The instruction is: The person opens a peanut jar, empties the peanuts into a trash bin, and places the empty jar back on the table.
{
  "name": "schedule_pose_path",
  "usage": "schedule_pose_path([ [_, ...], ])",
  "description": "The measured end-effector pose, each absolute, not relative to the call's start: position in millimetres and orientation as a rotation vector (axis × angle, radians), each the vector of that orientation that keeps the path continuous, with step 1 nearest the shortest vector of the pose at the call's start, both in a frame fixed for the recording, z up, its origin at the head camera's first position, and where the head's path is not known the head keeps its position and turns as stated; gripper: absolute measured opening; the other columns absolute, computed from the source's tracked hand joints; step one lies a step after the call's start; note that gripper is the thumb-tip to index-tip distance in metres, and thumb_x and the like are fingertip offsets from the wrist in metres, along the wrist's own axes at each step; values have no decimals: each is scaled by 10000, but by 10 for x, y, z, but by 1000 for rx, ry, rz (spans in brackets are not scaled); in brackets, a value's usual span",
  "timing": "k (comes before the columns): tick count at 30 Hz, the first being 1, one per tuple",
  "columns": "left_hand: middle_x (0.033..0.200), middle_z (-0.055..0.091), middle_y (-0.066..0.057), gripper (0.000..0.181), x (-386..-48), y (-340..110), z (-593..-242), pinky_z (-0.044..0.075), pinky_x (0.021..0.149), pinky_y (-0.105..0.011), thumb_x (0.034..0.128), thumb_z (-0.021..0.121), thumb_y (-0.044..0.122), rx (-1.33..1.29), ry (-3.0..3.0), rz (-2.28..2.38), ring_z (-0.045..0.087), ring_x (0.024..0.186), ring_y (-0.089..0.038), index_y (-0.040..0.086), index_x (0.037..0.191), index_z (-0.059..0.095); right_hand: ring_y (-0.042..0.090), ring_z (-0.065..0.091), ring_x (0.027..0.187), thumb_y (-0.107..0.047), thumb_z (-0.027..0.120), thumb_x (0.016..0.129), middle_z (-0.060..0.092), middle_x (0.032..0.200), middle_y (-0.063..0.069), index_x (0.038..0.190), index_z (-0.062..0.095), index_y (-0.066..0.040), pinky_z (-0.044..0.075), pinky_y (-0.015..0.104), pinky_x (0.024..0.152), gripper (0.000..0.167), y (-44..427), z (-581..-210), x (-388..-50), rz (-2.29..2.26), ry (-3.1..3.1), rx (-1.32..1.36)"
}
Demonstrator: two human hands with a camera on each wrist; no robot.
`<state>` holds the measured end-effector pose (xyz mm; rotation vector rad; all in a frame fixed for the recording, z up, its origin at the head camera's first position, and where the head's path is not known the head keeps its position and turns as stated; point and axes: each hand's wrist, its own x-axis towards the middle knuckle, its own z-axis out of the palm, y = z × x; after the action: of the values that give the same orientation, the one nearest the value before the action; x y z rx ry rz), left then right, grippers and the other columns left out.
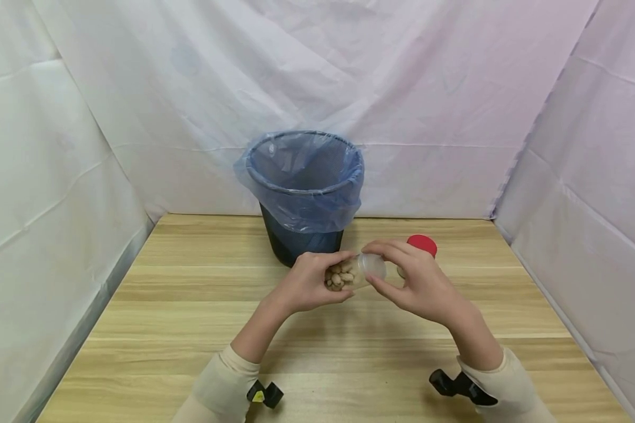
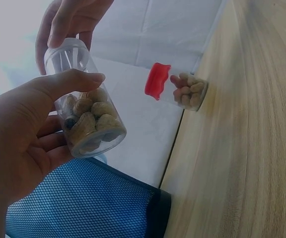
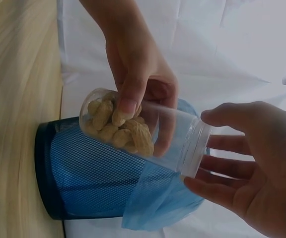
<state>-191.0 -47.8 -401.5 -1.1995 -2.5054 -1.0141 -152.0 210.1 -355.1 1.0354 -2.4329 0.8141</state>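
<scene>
A clear jar (image 1: 357, 278), part-filled with unshelled peanuts (image 3: 115, 126), is held tilted above the table between both hands. My left hand (image 1: 308, 285) grips its body, thumb on one side and fingers on the other. My right hand (image 1: 420, 285) holds the jar's translucent lid end (image 3: 195, 151) between thumb and fingertips. The lid appears to sit on the mouth; whether it is loose cannot be told. Behind the right hand a second clear jar (image 2: 190, 91) of peanuts with a red lid (image 1: 422, 244) stands on the table, partly hidden in the head view.
A dark mesh bin (image 1: 301, 241) lined with a blue plastic bag (image 1: 317, 211) stands at the table's back edge, just beyond the left hand. The wood-grain table (image 1: 180, 305) is enclosed by white cloth (image 1: 428, 106) at the back and sides.
</scene>
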Motion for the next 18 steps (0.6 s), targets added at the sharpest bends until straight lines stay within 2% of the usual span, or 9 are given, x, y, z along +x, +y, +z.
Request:
schedule_pose_path([
  [3,1231,795,-55,676,-1906,-485,-4017,612,838,-279,824,959,256,-1201,-2506,-1023,738,966,-131,72,1422,702,192,711,1229,-129,891,887,719,1355,-3,1347,718,-126,616,303,978,492,2113,-3549,-1533,816,-2431,1079],
  [7,1223,796,-55,668,-1907,-487,-4018,610,837,-268,826,957,251,-1203,-2497,-1029,737,961,-132,70,1417,703,205,699,1258,-152,892,892,700,1390,11,1388,697,-133,624,331,977,533,2102,-3549,-1526,815,-2440,1069],
  [12,1216,795,-50,664,-1912,-487,-4013,607,828,-266,830,954,255,-1199,-2492,-1025,732,953,-123,73,1417,702,210,714,1209,-232,898,902,704,1396,32,1440,666,-121,653,418,922,597,2075,-3555,-1495,822,-2456,953],
  [18,1229,793,-53,665,-1910,-485,-3995,605,833,-265,838,947,261,-1195,-2498,-1019,729,955,-122,71,1424,696,179,750,1117,-228,900,903,745,1320,26,1397,689,-91,666,374,877,555,2053,-3564,-1486,863,-2457,875],
])
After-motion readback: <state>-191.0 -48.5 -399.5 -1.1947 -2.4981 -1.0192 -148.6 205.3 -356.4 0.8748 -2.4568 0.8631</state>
